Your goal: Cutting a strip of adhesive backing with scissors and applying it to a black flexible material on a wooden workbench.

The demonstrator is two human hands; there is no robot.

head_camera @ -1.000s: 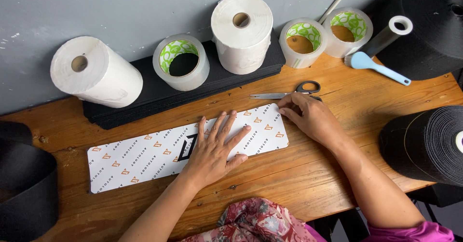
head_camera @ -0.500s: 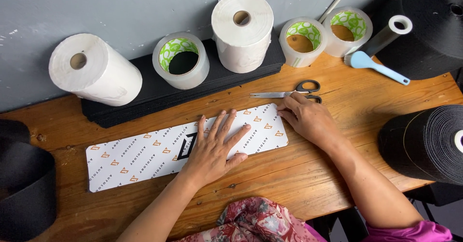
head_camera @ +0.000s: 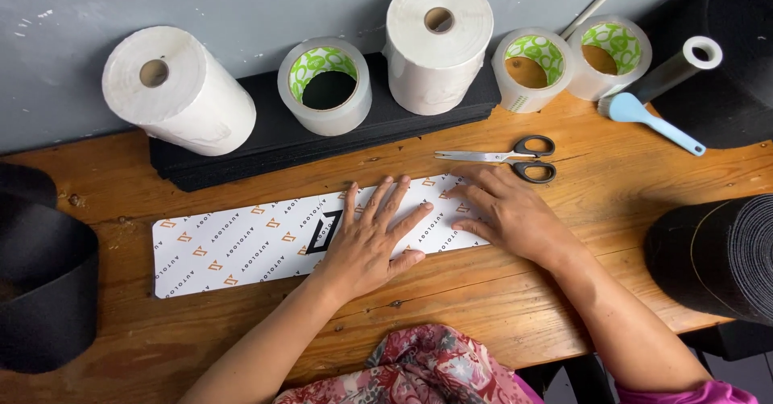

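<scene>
A long white printed strip (head_camera: pixel 241 243) with small orange marks and a black emblem lies flat on the wooden table (head_camera: pixel 483 291). My left hand (head_camera: pixel 370 239) presses flat on its right half, fingers spread. My right hand (head_camera: pixel 507 211) rests on the strip's right end, fingers bent and touching the surface. Scissors (head_camera: pixel 515 156) with black handles lie just beyond my right hand's fingertips, closed.
Two white paper rolls (head_camera: pixel 177 90) (head_camera: pixel 435 42) and a clear tape roll (head_camera: pixel 326 86) stand on a stack of black sheets (head_camera: pixel 266 142). Two more tape rolls (head_camera: pixel 531 70), a blue scraper (head_camera: pixel 652 118) and large black felt rolls (head_camera: pixel 717 251) (head_camera: pixel 40 283) flank the table.
The view has shifted slightly. My right hand has slid a little along the strip's right end; my left hand stays pressed flat.
</scene>
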